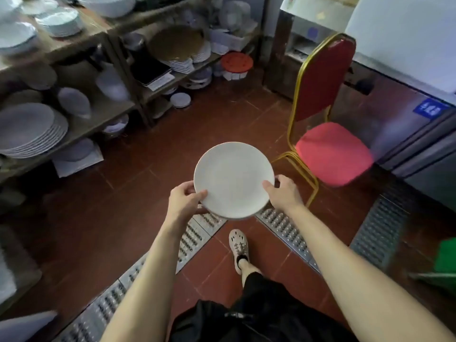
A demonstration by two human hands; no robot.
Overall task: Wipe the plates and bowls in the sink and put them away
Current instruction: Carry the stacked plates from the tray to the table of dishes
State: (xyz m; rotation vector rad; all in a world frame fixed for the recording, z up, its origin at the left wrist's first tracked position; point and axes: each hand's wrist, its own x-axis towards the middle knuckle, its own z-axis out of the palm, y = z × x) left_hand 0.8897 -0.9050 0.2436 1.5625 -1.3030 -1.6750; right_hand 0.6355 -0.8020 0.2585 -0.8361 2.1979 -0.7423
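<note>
A round, plain white ceramic plate (pixel 234 180) is held out in front of the person at about waist height, level and face up, above the red-brown tiled floor (pixel 138 174). The left hand (pixel 183 199) grips its near-left rim, thumb lying on the top face and the other fingers curled beneath, where they are mostly hidden by the plate. The right hand (pixel 283 192) grips the near-right rim the same way, thumb on top, the remaining fingers tucked under and only partly visible past the edge. Below the plate, perforated metal drain grates (pixel 283 228) run across the floor in two diagonal strips; the plate covers the spot where they meet. One foot in a pale perforated clog (pixel 238 246) stands between them, and black clothing (pixel 251 317) fills the bottom edge, cut off by the frame. To the left stand wooden shelves (pixel 81 124) loaded with stacks of white plates (pixel 32 132), bowls and trays; many of these are blurred, so single pieces are hard to tell apart, and the lower shelves fall into shadow. A red lidded container (pixel 237 62) sits at the far end of the shelving. To the right is a red padded chair with a gold metal frame (pixel 328 134), and beyond it a stainless steel cabinet (pixel 404 134) with a blue label too blurred to read. A green object (pixel 446 260) at the right edge is cut off and cannot be identified.
</note>
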